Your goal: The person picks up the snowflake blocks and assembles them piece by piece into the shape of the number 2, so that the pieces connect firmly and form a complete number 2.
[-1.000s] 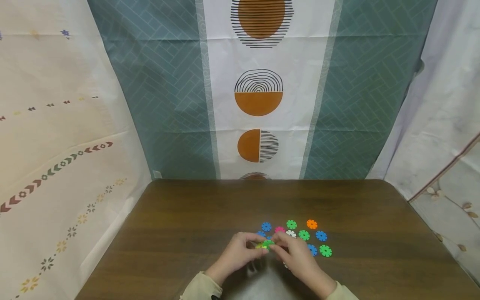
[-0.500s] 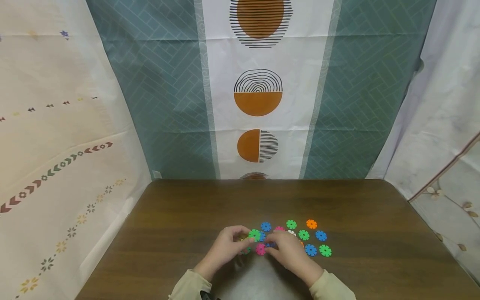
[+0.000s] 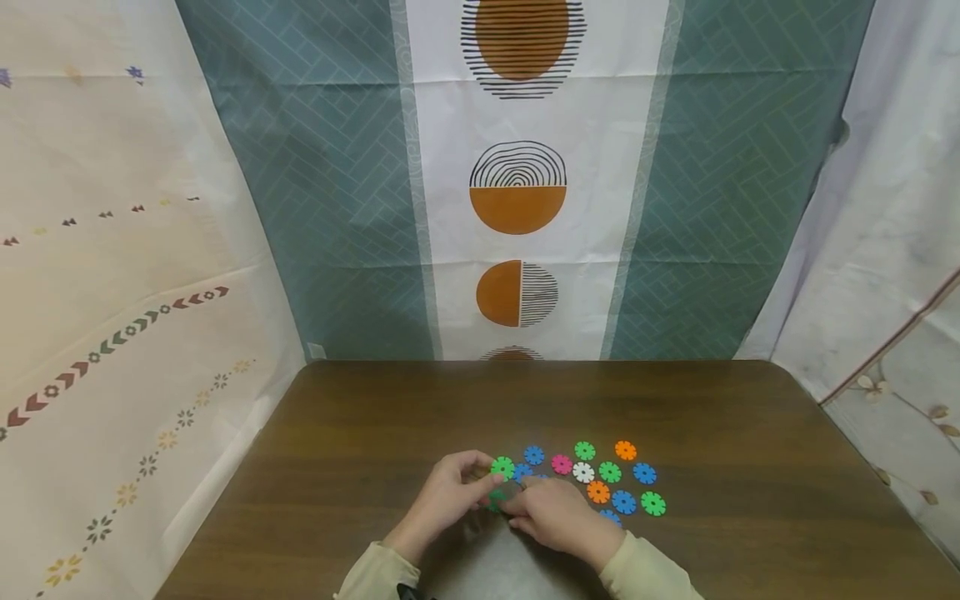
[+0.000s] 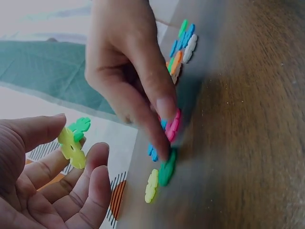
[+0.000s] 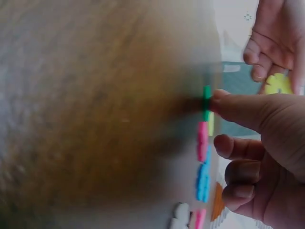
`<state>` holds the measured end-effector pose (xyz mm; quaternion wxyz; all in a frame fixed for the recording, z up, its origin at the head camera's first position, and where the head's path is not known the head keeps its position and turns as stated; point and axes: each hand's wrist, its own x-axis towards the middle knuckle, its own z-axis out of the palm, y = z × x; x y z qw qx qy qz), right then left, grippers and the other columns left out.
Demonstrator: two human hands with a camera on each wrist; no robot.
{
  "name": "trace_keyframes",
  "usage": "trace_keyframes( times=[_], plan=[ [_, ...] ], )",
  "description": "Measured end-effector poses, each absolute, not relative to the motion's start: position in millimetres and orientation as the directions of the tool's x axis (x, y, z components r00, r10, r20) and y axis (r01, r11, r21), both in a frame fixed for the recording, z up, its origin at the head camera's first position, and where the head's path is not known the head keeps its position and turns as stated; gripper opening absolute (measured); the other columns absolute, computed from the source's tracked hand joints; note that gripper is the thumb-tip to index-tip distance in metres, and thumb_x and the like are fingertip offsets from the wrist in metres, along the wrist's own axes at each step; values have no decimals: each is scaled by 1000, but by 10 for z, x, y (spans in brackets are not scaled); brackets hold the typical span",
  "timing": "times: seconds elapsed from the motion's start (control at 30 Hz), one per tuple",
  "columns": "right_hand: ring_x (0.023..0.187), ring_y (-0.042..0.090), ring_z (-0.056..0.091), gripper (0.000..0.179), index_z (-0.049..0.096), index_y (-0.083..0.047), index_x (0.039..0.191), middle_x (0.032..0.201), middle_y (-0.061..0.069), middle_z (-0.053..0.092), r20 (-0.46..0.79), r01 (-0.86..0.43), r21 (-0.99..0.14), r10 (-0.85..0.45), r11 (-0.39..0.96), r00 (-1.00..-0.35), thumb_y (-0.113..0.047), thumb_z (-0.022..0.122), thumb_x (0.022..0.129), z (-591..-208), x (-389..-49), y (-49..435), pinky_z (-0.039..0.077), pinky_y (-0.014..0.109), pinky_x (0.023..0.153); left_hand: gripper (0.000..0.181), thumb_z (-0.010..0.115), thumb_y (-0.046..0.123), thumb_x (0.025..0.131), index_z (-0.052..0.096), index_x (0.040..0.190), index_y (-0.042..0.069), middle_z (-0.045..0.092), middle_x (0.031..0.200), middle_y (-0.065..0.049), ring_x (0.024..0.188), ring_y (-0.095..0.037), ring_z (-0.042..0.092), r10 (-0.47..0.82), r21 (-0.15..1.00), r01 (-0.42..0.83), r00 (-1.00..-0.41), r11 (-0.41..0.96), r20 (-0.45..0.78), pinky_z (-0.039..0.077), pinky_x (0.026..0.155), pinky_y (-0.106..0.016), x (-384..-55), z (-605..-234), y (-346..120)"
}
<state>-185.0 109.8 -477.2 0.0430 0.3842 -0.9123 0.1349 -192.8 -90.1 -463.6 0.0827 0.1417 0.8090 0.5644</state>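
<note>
My left hand (image 3: 448,493) is raised a little over the table and pinches a yellow notched plastic disc (image 4: 70,147) between thumb and fingers. Slotted onto that disc is a bright green disc (image 4: 82,126). To its right, my right hand (image 3: 553,510) reaches leftward, one outstretched finger touching a darker green disc (image 4: 167,170) on the table. Beside that disc lie a yellow disc (image 4: 151,186) and a pink disc (image 5: 202,141). The right hand's other fingers are partly bent, with nothing seen between them in the right wrist view.
More notched discs lie flat to the right, among them orange (image 3: 626,450), white (image 3: 583,472), blue (image 3: 623,502) and green (image 3: 653,503). The brown wooden table (image 3: 360,417) ends at a patterned cloth (image 3: 517,200) behind.
Both hands were together at the joined discs, then parted. The left hand moved left with them; the right let go and moved down and left to the darker green disc.
</note>
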Motion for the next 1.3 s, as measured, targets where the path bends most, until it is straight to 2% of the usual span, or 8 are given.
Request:
trace_keyframes(
  times=[0.17, 0.3, 0.53, 0.73, 0.87, 1.0, 1.17, 1.3],
  plan=[
    [61, 2, 41, 10, 76, -21, 89, 70, -12, 49, 209, -685, -234, -652, 690, -729, -27, 80, 81, -4765, -1881, 1110, 33, 18, 48, 23, 72, 21, 89, 68, 103, 2, 70, 86, -10, 63, -19, 63, 317, 937, 146, -948, 318, 40, 54, 56, -33, -1933, -4651, -891],
    [61, 4, 40, 19, 72, -22, 92, 71, -12, 45, 211, -643, -252, -608, 723, -766, -29, 83, 78, -4811, -1898, 1080, 33, 19, 47, 21, 72, 17, 89, 68, 102, 1, 70, 84, -10, 62, -19, 63, 325, 942, 155, -944, 298, 53, 54, 55, -35, -1925, -4658, -878],
    [63, 4, 45, 24, 71, -20, 90, 81, -9, 52, 207, -623, -278, -587, 731, -782, -25, 87, 72, -4876, -1903, 1053, 37, 21, 48, 18, 71, 13, 89, 68, 101, -1, 70, 84, -12, 60, -24, 63, 329, 950, 157, -942, 270, 62, 52, 51, -32, -1909, -4668, -852],
    [64, 4, 40, 34, 59, -18, 84, 77, -11, 44, 181, -600, -338, -575, 726, -798, -26, 89, 69, -4905, -1906, 1097, 36, 20, 52, 18, 71, 12, 90, 67, 102, -1, 70, 86, -14, 62, -27, 64, 331, 953, 142, -942, 267, 48, 51, 50, -30, -1906, -4655, -846],
    [60, 1, 38, 33, 53, -21, 74, 67, -16, 43, 159, -568, -436, -561, 698, -812, -26, 85, 74, -4883, -1885, 1155, 35, 20, 53, 19, 71, 13, 90, 67, 101, -1, 70, 86, -16, 62, -26, 65, 338, 953, 142, -940, 266, 45, 51, 51, -28, -1892, -4640, -848],
    [61, -2, 45, 17, 64, -22, 76, 67, -19, 53, 148, -515, -585, -542, 626, -827, -22, 79, 82, -4835, -1854, 1246, 40, 20, 55, 20, 73, 15, 88, 68, 101, 0, 70, 85, -14, 62, -20, 64, 345, 953, 147, -937, 265, 48, 52, 53, -27, -1882, -4635, -849],
    [62, -1, 50, 7, 70, -19, 85, 74, -12, 63, 172, -460, -699, -495, 548, -852, -17, 69, 92, -4786, -1812, 1368, 45, 22, 55, 21, 76, 12, 85, 69, 102, 1, 69, 85, -8, 63, -16, 63, 355, 958, 147, -933, 246, 52, 54, 56, -28, -1879, -4664, -832],
    [57, 2, 50, 8, 67, -14, 90, 74, -3, 67, 156, -393, -761, -442, 516, -883, -18, 64, 96, -4759, -1783, 1434, 46, 23, 51, 20, 76, 5, 84, 69, 102, 0, 69, 84, -13, 63, -17, 65, 371, 971, 136, -927, 195, 55, 57, 58, -37, -1869, -4685, -799]
  ],
)
